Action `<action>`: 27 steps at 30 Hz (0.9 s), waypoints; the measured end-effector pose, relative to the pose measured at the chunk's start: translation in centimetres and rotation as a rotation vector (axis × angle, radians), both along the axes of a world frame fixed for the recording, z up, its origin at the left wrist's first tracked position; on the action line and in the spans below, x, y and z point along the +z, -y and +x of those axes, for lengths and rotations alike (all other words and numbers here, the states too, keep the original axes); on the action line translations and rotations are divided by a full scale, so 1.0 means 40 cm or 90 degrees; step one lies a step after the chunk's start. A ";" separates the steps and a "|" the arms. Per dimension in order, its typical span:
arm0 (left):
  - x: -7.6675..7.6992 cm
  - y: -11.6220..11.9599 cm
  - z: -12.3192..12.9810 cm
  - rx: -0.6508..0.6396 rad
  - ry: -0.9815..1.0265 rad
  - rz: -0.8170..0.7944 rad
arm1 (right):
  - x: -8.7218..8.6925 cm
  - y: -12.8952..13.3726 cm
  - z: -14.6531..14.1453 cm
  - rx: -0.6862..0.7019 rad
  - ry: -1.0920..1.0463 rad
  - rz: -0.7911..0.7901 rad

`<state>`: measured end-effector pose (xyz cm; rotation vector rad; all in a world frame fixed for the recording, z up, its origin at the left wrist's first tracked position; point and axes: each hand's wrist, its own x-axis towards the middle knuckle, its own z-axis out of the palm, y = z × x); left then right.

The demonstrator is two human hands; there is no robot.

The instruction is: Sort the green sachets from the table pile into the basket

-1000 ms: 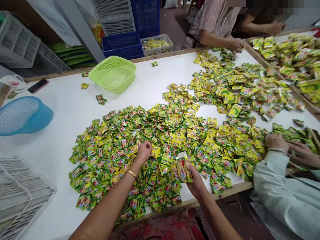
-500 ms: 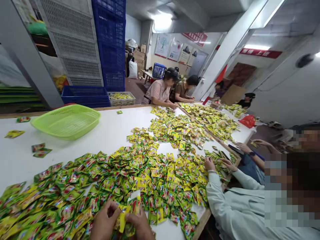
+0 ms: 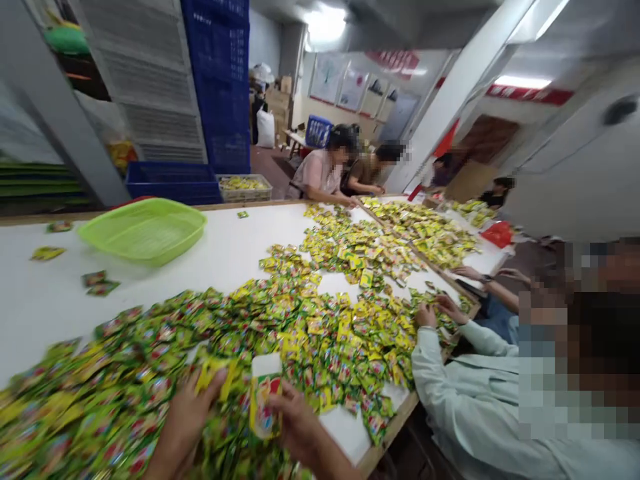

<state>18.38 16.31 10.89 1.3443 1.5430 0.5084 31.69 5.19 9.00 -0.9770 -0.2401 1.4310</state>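
A long heap of small green and yellow packets (image 3: 240, 327) covers the white table (image 3: 235, 243). My left hand (image 3: 193, 410), low in the view, is closed on a yellow packet (image 3: 216, 375) above the heap. Just right of it, my right hand (image 3: 295, 413) pinches a larger packet (image 3: 265, 400) by its right edge; it has a white top and a green, red and yellow face. The two hands are apart, each with its own packet.
A green plastic basket (image 3: 145, 233) stands at the back left, near a few loose packets (image 3: 100, 283). Blue crates (image 3: 173, 181) lie behind the table. At the right, a person's hands (image 3: 440, 312) work in the heap. Further people lean over the far side.
My hands have moved apart, the left one to the left. The white-topped packet is now clear of the left hand and upright in my right hand. The view has shifted slightly.
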 end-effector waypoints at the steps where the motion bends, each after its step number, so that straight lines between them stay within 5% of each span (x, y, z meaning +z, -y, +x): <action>1: 0.031 -0.006 0.004 -0.010 0.087 -0.004 | 0.013 0.009 0.008 0.025 0.009 -0.012; 5: 0.089 -0.018 0.058 -0.040 0.206 0.057 | 0.036 0.017 0.022 0.094 0.085 -0.019; 10: 0.051 0.024 0.112 -0.014 0.227 0.043 | 0.030 0.012 0.009 0.099 0.253 -0.043; 16: 0.005 0.064 0.111 -0.041 0.337 -0.105 | 0.003 0.027 0.028 0.105 0.748 -0.028; 21: -0.003 0.087 0.114 0.009 0.185 -0.014 | -0.003 0.051 0.017 0.176 1.164 0.050; 24: -0.005 0.101 0.122 0.062 0.156 0.009 | -0.011 0.052 -0.002 0.139 1.241 0.055; 27: -0.009 0.106 0.115 0.016 0.159 0.029 | -0.020 0.044 -0.001 0.105 1.249 0.009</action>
